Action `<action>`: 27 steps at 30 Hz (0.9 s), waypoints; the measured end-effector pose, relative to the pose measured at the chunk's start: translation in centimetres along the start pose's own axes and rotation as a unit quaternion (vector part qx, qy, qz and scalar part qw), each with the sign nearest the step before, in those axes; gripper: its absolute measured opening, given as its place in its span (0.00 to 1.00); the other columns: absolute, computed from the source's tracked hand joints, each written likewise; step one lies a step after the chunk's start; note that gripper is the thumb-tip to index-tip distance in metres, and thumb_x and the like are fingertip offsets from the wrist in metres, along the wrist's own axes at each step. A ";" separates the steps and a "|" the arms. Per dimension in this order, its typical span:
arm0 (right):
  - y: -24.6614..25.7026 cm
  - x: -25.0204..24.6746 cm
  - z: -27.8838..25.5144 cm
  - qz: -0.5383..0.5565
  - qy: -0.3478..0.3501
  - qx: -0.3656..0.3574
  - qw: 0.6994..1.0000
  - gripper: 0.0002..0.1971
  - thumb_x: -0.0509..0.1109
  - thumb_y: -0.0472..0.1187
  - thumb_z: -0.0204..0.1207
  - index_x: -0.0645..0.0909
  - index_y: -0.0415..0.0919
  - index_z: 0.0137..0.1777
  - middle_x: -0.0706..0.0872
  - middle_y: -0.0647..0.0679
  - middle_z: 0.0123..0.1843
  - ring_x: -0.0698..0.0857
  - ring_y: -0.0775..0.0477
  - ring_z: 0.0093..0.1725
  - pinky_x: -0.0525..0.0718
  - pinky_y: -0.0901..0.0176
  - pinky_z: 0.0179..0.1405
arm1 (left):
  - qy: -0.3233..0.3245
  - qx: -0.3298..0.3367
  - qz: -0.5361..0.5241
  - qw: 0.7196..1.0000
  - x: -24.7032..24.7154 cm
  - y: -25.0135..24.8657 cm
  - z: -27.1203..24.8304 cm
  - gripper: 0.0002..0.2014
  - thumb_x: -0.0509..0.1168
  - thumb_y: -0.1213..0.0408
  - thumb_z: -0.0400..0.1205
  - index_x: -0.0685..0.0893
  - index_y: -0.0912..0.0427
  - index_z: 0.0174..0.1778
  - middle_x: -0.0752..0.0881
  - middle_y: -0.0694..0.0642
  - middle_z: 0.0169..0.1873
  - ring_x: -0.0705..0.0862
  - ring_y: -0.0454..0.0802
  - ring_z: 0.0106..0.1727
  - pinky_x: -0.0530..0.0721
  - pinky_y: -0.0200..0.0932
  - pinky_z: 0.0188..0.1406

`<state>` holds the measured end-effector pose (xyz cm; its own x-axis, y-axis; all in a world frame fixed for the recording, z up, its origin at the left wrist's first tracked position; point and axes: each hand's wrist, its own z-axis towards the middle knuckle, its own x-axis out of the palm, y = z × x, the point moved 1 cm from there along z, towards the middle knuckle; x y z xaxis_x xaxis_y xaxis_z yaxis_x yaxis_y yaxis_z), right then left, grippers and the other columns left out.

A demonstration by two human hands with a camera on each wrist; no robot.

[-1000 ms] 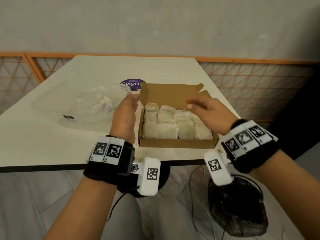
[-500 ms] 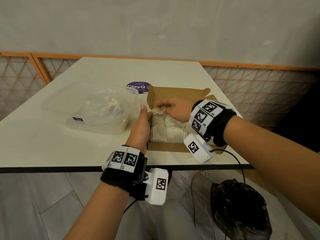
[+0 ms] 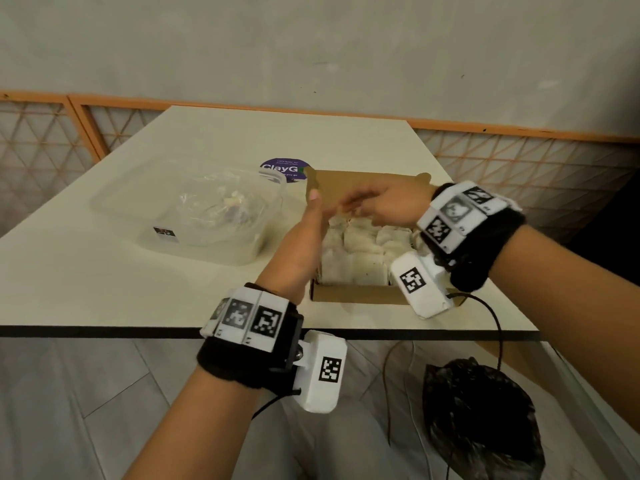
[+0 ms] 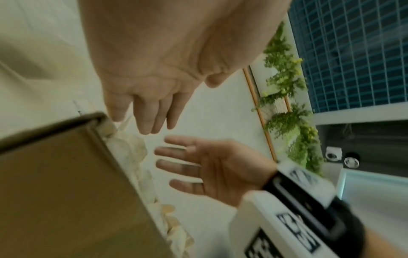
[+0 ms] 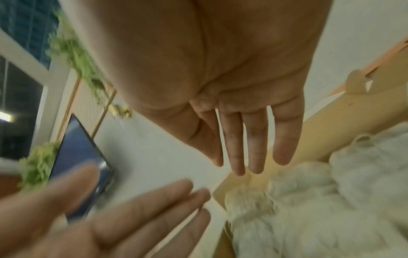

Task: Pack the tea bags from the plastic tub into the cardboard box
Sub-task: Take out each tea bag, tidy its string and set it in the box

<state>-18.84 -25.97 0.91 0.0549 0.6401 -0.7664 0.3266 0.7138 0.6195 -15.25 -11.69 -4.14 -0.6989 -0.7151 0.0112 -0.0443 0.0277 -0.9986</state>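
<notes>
Where hands [image 3: 346, 216] meet, tea bags [image 3: 360, 251] below

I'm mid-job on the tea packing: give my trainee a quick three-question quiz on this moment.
1. True or false: the left hand holds a tea bag.
2. Where are the tea bags lying? A) in the cardboard box B) on the bare table C) in the black bag on the floor
3. On which side of the box does the plastic tub stand, as the person sees it?

Key: 1 false, its fingers are straight and empty; 2 A; 3 the left.
</notes>
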 end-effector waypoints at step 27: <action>-12.5 2.5 -7.4 0.137 -0.152 0.073 0.976 0.27 0.48 0.58 0.83 0.61 0.50 0.80 0.59 0.55 0.82 0.55 0.54 0.82 0.47 0.61 0.79 | -0.080 -0.111 -0.078 0.988 1.3 2.5 1.8 0.31 0.45 0.38 0.85 0.80 0.55 0.69 0.87 0.56 0.61 0.84 0.51 0.63 0.78 0.51 0.68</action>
<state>-29.74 -31.22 -7.46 0.4284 0.6721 -0.6039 0.3895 0.4657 0.7946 -15.00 -13.85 -6.75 -0.5498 -0.8238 0.1381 -0.3102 0.0478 -0.9495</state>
